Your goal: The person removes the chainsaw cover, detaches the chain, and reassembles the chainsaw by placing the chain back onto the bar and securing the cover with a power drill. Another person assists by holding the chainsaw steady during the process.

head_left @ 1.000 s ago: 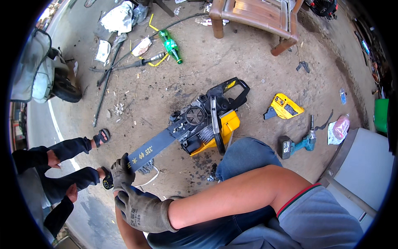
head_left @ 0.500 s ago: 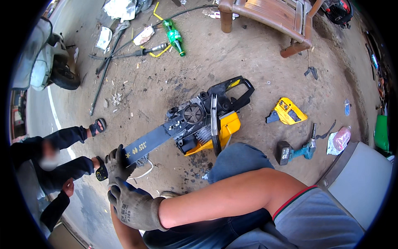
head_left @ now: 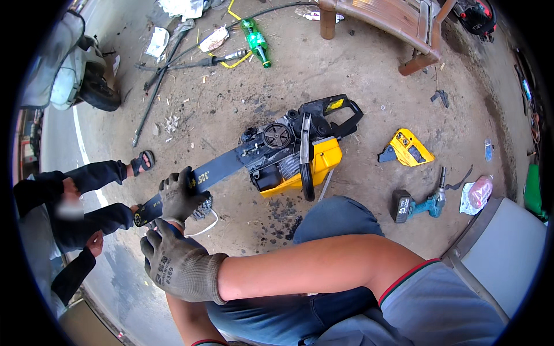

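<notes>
A yellow-and-black chainsaw lies on the dirt ground, its round spoked wheel exposed on top. Its long dark guide bar points toward the lower left, with yellow markings. My left hand, in a grey glove, is closed around the bar near its tip, which shows beyond the fingers. Just below, my right hand, also gloved, lies across my left forearm by the wrist. Its fingers curl over, and what they hold, if anything, is hidden. A dark tangled bundle and a white cord lie beside the left hand.
A yellow cover and a teal cordless impact wrench lie to the right. A green bottle and cables are at the back, near a bamboo chair. Another person sits at the left; a scooter stands behind.
My left hand has slid along the guide bar toward the saw's body, uncovering the tip. My right hand has come off the left glove toward the forearm. The whole view has shifted slightly.
</notes>
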`<state>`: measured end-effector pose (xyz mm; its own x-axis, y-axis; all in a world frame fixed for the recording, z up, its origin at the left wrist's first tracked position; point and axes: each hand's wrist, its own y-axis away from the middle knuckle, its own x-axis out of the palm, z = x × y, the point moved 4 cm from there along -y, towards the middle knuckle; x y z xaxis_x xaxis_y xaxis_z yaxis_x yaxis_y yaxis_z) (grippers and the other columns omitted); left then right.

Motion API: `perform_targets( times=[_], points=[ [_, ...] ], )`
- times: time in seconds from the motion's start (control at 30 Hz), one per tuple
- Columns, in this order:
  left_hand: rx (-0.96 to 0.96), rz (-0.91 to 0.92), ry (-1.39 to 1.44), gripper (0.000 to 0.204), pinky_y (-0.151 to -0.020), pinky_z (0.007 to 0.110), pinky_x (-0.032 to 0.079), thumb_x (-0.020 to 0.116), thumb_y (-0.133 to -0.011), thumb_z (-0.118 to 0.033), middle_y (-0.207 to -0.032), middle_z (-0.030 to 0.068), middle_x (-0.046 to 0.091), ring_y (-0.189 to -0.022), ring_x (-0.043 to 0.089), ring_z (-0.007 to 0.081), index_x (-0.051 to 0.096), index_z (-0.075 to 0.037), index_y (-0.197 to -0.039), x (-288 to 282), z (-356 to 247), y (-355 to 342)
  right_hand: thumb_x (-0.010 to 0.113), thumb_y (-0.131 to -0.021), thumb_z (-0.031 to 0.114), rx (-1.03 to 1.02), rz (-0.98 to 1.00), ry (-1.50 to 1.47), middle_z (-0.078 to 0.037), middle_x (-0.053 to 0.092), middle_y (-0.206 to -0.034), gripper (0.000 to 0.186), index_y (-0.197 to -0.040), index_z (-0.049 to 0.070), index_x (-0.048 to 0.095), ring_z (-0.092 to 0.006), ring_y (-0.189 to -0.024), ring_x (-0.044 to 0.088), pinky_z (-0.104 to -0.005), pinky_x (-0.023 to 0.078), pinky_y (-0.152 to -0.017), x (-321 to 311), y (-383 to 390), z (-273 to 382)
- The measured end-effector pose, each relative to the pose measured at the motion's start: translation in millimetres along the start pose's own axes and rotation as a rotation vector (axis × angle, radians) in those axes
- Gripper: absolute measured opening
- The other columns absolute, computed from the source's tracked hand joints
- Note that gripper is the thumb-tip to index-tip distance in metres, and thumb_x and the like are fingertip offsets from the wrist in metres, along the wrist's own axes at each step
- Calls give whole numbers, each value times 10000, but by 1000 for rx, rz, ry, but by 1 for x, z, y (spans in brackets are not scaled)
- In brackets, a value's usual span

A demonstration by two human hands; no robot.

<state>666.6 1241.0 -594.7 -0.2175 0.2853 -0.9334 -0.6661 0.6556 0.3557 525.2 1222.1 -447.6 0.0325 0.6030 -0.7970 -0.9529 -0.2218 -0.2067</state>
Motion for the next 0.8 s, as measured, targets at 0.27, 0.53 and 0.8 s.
perform_targets(
  times=[0.27, 0.53, 0.8],
  points=[
    [35, 85, 201, 764, -913, 465, 483, 902, -591, -340, -1156, 215, 578, -1110, 566, 407, 548, -18, -1187, 10, -9, 7, 517, -913, 224, 56, 81, 149, -150, 624, -1172, 400, -1214, -5, 648, -301, -1092, 548, -536, 317, -1046, -21, 22, 16],
    [203, 3, 262, 640, -856, 481, 521, 787, -696, -388, -1124, 199, 613, -1015, 636, 393, 546, -48, -1182, 25, -6, 30, 561, -890, 291, 370, 179, 237, -197, 601, -1153, 415, -1171, -6, 633, -314, -1112, 554, -468, 337, -1068, -49, 92, 64],
    [240, -149, 350, 595, -797, 500, 512, 779, -691, -329, -1017, 202, 613, -921, 628, 393, 533, -43, -1152, 83, 10, 71, 619, -890, 411, 792, 97, 148, -167, 612, -1174, 533, -1273, 45, 559, -329, -1155, 574, -468, 433, -999, -59, 205, 23]
  ],
)
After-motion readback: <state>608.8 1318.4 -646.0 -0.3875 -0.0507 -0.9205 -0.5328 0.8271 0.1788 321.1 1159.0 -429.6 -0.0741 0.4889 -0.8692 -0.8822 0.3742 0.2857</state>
